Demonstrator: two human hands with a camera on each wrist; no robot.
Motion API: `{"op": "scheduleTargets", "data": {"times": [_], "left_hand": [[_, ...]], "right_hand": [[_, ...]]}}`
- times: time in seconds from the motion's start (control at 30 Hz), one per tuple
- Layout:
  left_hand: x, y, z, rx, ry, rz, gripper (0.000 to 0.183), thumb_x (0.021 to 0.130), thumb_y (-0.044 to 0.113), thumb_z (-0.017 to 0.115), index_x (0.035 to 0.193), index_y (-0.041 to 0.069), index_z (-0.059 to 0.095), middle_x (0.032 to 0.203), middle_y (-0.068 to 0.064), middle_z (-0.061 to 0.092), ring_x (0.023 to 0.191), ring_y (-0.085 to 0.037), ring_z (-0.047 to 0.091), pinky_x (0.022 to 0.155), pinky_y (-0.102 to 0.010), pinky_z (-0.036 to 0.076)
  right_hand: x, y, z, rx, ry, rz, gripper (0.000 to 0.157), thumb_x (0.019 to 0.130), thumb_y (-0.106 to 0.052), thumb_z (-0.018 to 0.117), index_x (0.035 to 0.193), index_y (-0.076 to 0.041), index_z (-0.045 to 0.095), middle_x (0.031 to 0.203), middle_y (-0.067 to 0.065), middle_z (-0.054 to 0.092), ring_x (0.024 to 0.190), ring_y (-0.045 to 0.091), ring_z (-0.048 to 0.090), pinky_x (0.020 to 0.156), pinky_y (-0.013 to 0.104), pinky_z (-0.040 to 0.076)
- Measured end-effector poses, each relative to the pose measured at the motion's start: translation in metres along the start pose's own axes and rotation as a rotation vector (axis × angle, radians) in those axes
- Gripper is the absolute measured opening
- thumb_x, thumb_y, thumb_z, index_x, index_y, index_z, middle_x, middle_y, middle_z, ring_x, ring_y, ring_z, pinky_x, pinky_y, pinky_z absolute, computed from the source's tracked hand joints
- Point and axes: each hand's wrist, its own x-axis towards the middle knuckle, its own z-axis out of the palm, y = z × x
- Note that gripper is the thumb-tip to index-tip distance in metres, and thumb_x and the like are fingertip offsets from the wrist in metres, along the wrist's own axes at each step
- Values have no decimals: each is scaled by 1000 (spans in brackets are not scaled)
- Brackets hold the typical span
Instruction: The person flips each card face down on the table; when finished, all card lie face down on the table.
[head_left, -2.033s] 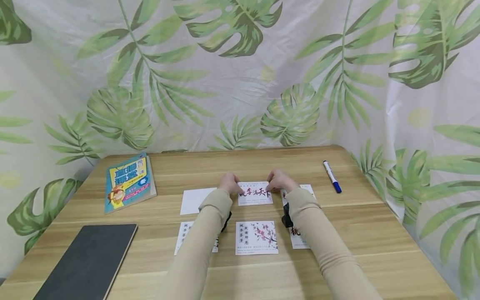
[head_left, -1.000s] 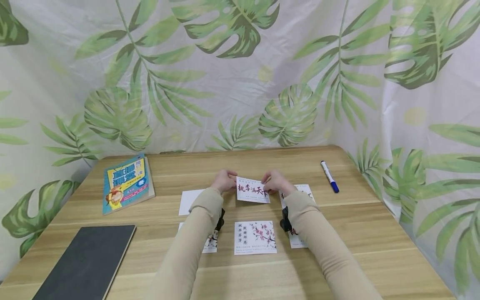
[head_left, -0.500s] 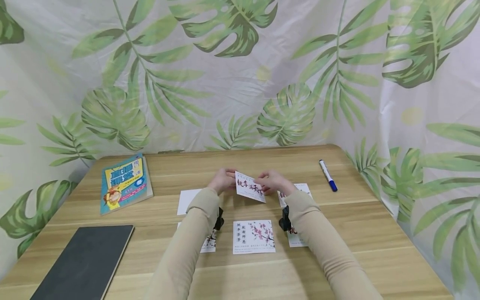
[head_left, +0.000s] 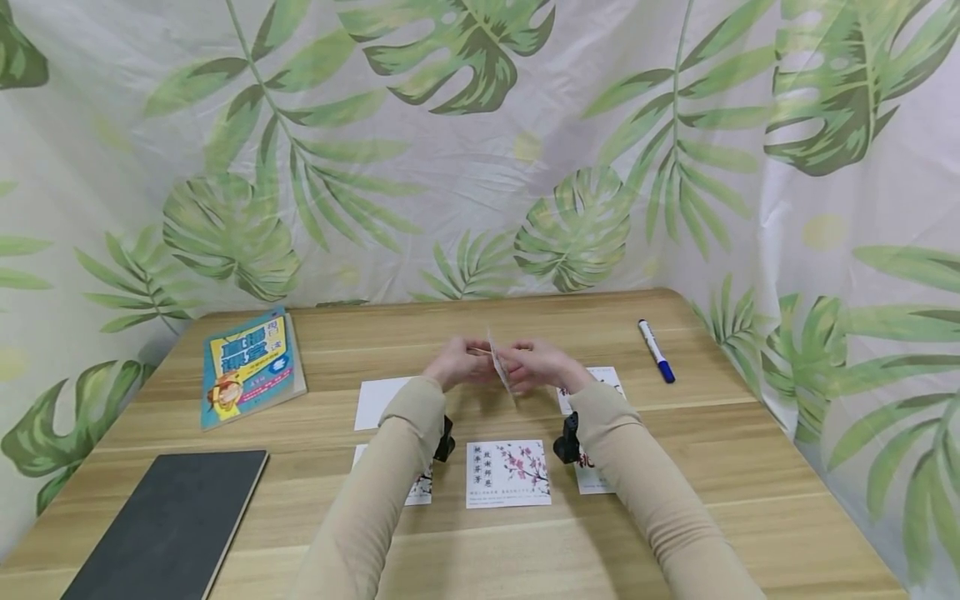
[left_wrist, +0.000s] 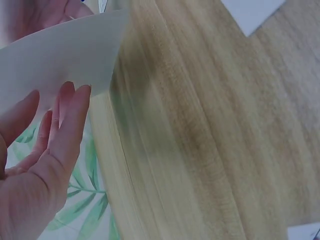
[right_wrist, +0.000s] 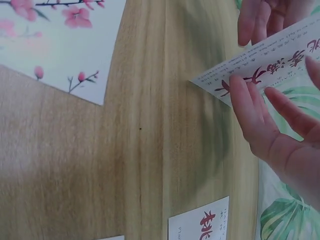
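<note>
You work at a wood-grain table (head_left: 750, 475) in a screened-off desk corner, backed by hanging fabric (head_left: 442, 208) printed with green leaves; whether a home, office or studio surrounds it cannot be told. A colourful paperback (head_left: 251, 367), a black notebook (head_left: 168, 521), a blue-capped marker (head_left: 656, 351) and printed cards (head_left: 508, 473) give your tabletop a study desk's look

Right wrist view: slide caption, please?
Left hand and right hand flank a tilted red-lettered card; a blossom-printed card lies on the table.

The right wrist view crops the raised card (right_wrist: 276, 61).
</note>
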Motion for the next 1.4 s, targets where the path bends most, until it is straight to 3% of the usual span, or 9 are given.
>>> {"op": "scheduleTargets", "data": {"times": [0.17, 0.3, 0.53, 0.77, 1.07, 1.13, 1.3, 1.4], "left_hand": [[-2, 3, 0, 14, -14, -16, 44, 92, 0, 52, 134, -8, 41, 132, -30, 49, 118, -41, 53, 99, -45, 47], [-5, 5, 1, 22, -22, -23, 45, 92, 2, 54, 134, -8, 40, 137, -29, 45, 120, -42, 51, 99, -48, 47], [-5, 3, 1, 73, 2, -33, 41, 90, 4, 58, 129, -4, 47, 132, -26, 50, 117, -38, 54, 96, -47, 49], [-8, -2, 3, 169, 49, -47, 41, 86, -1, 60, 126, -5, 50, 126, -24, 53, 114, -33, 55, 93, -43, 51], [-10, -14, 2, 481, 108, 41, 52, 69, -10, 64, 120, -9, 54, 118, -25, 57, 109, -34, 54, 94, -41, 48], [-9, -16, 2, 527, 117, 56, 53, 67, -11, 64, 119, -10, 55, 119, -27, 58, 110, -36, 55, 97, -42, 47], [-7, -20, 2, 624, 134, 64, 56, 65, -11, 67, 120, -9, 56, 124, -25, 58, 116, -37, 54, 102, -42, 44], [-7, -21, 3, 679, 140, 71, 56, 64, -10, 68, 120, -8, 56, 122, -24, 59, 114, -35, 55, 100, -42, 45]], "right_hand": [[-6, -5, -1, 23, -46, -43, 79, 90, -56, 50, 136, 6, 34, 120, 28, 53, 103, 35, 61, 86, 43, 55], [-8, -9, 0, 50, -75, -63, 80, 87, -62, 49, 131, 5, 41, 119, 24, 54, 105, 34, 61, 86, 43, 55], [-8, -12, -2, 94, -47, -55, 53, 97, -30, 47, 136, 6, 37, 110, 15, 56, 90, 22, 64, 88, 41, 54], [-12, -7, -7, 33, 10, -80, 34, 92, -4, 50, 123, 10, 47, 97, 9, 58, 77, 13, 62, 75, 30, 56], [-12, 6, -4, 45, 84, -85, 31, 85, 7, 54, 114, 16, 50, 91, 11, 58, 75, 16, 63, 71, 31, 57], [-11, 9, -3, -15, 124, -81, 27, 84, 6, 57, 109, 15, 53, 88, 11, 59, 73, 15, 62, 70, 30, 57], [-12, 10, 0, -343, 259, -56, 22, 79, -2, 69, 96, 8, 59, 78, 8, 58, 64, 13, 56, 56, 22, 50], [-13, 10, 0, -487, 289, -35, 23, 77, -7, 73, 88, 4, 56, 71, 4, 52, 60, 14, 53, 52, 22, 46]]}}
